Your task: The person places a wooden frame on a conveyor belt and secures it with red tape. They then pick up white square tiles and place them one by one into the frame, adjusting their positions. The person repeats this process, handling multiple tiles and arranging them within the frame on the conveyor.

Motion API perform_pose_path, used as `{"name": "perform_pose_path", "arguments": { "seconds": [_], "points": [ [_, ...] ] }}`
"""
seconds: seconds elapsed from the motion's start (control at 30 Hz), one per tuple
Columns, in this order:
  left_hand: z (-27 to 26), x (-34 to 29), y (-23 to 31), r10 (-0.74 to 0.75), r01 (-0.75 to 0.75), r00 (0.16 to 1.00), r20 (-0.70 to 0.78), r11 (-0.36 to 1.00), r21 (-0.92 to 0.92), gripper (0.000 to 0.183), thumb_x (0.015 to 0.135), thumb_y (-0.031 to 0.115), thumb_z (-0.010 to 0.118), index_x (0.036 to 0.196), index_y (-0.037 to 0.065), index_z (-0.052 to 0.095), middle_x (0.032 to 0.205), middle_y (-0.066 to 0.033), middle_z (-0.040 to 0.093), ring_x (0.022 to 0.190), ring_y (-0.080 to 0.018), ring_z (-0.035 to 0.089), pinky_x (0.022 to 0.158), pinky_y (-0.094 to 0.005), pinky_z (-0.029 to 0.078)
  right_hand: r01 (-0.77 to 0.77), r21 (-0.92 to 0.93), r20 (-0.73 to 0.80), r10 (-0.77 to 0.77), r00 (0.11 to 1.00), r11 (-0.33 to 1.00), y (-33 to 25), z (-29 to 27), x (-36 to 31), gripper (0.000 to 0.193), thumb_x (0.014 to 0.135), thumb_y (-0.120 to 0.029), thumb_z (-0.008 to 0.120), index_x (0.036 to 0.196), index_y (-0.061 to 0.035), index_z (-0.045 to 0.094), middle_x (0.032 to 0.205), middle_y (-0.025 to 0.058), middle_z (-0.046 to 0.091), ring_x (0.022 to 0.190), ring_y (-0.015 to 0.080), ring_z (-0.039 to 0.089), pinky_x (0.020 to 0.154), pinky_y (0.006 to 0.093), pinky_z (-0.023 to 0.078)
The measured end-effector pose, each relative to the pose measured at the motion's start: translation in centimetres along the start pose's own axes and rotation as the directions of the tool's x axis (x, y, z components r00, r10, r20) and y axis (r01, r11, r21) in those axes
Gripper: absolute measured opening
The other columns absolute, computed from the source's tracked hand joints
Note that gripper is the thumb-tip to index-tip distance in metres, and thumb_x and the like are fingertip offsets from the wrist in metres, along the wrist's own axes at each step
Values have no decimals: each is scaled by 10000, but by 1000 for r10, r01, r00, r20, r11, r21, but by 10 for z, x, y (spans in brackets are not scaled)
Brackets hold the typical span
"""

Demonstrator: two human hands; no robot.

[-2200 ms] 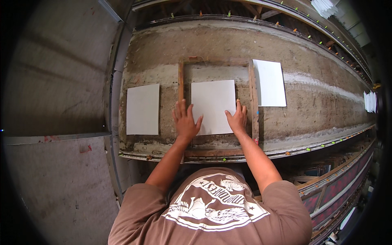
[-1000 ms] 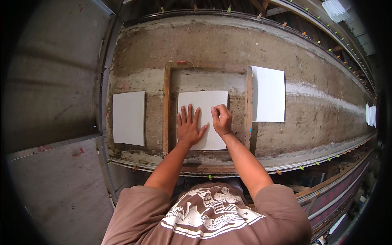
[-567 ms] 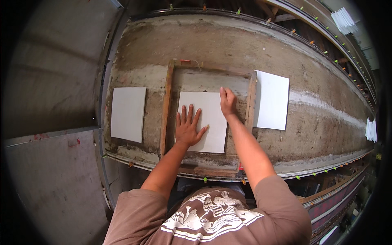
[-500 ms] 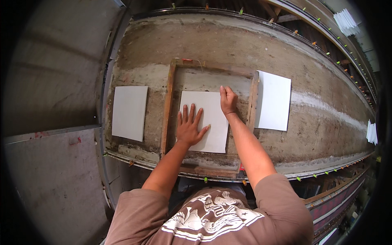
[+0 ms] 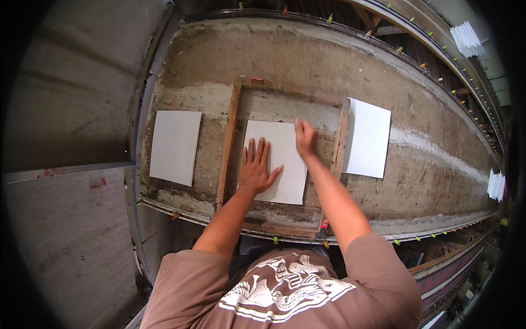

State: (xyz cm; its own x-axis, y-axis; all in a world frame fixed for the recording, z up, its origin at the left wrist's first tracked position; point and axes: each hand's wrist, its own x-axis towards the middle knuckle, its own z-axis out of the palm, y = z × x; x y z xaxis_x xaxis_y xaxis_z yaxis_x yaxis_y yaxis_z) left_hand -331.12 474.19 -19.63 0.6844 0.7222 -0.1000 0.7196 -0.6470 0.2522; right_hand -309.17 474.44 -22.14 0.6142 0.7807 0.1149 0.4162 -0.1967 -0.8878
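A white sheet [image 5: 285,164] lies inside a rectangular wooden frame [image 5: 230,137] on a long, stained table [image 5: 263,49]. My left hand [image 5: 255,169] is open, its palm and fingers flat on the left half of the sheet. At the sheet's upper right corner, my right hand [image 5: 306,137] is closed in a fist, slightly blurred. Whether the fist holds anything is hidden. I cannot tell if a mesh spans the frame.
Another white sheet [image 5: 175,148] lies left of the frame, and a third white sheet [image 5: 368,137] lies against its right side. Green and orange pegs line the table's long edges. Stacks of white sheets [image 5: 467,39] show at the far right.
The fingers of my left hand have drawn closer together on the sheet. My right fist has shifted slightly at the corner and its outline is more blurred. The view has tilted a little.
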Motion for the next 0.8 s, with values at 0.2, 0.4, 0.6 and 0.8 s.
{"name": "perform_pose_path", "arguments": {
  "seconds": [0.2, 0.4, 0.6, 0.8],
  "points": [
    [-2, -2, -1, -2, 2, 1000, 15, 1000, -1, 879, 986, 588, 486, 1626, 50, 216, 1717, -138, 125, 1583, -388, 18, 1265, -554, 78, 111, 11, 90, -111, 990, 994, -1, 0, -18, 357, 1027, -269, 578, 793, -6, 523, 722, 231, 549, 667, 425, 569, 600, 463, 440],
    [-2, -2, -1, -3, 1, 999, 38, 999, 47, 865, 1008, 602, 429, 1632, 47, 204, 1719, -145, 109, 1582, -396, 5, 1266, -553, 74, 83, 86, 195, -98, 976, 993, -26, -19, -136, 293, 1011, -177, 584, 796, 10, 519, 702, 182, 510, 634, 381, 549, 602, 434, 440],
    [-1, -2, 0, 3, -5, 999, 53, 999, 37, 865, 1007, 599, 432, 1629, 42, 207, 1716, -158, 110, 1581, -400, 14, 1263, -565, 65, 198, -6, 183, -194, 964, 980, -27, -25, -171, 182, 966, -160, 602, 852, -29, 549, 806, 148, 553, 739, 367, 595, 650, 445, 486],
    [6, -4, -4, 30, -30, 999, 32, 1000, -1, 859, 1003, 586, 447, 1631, 52, 204, 1714, -170, 104, 1583, -389, 34, 1268, -553, 59, 124, -21, 161, -119, 980, 992, -29, -19, -161, 172, 960, -183, 645, 931, -22, 590, 842, 149, 586, 720, 337, 616, 646, 414, 505]
  ]
}}
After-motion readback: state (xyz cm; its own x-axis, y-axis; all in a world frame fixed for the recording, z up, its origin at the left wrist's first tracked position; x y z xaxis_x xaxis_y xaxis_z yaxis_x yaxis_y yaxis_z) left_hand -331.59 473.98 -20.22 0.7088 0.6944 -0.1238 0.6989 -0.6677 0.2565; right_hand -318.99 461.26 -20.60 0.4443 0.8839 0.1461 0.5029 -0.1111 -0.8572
